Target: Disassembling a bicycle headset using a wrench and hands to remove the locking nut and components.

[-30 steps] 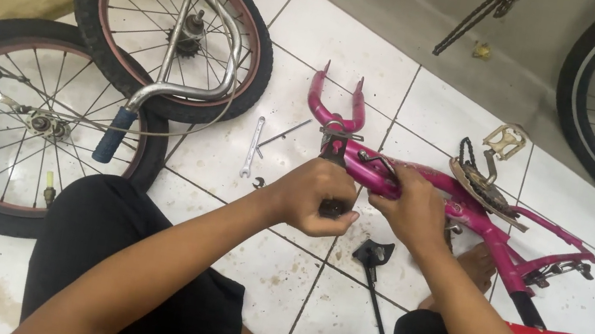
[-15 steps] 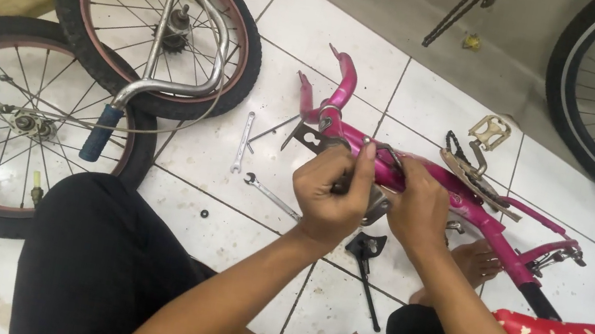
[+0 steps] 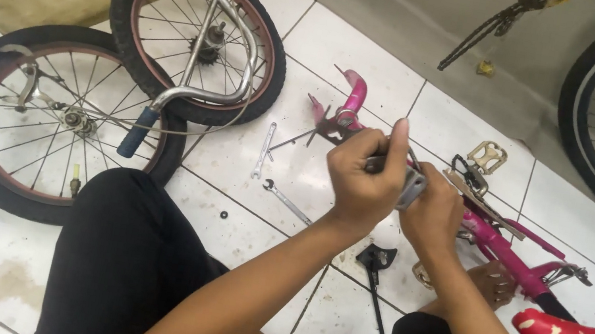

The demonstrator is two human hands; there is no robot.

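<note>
Pink bicycle frame [image 3: 498, 245] lies on its side across the white tiled floor [image 3: 350, 47], in front of a seated person in black trousers. Left hand [image 3: 362, 176] is closed around a grey metal part [image 3: 411, 188] at the frame's front end. Right hand [image 3: 434, 214] curls around the frame just beside it, touching the left hand. Two small spanners [image 3: 266, 150] lie on the tiles nearby, and a black kickstand [image 3: 376, 273] rests below the hands. Two loose wheels [image 3: 39, 120] and silver handlebars [image 3: 194, 85] lie to the left.
</note>
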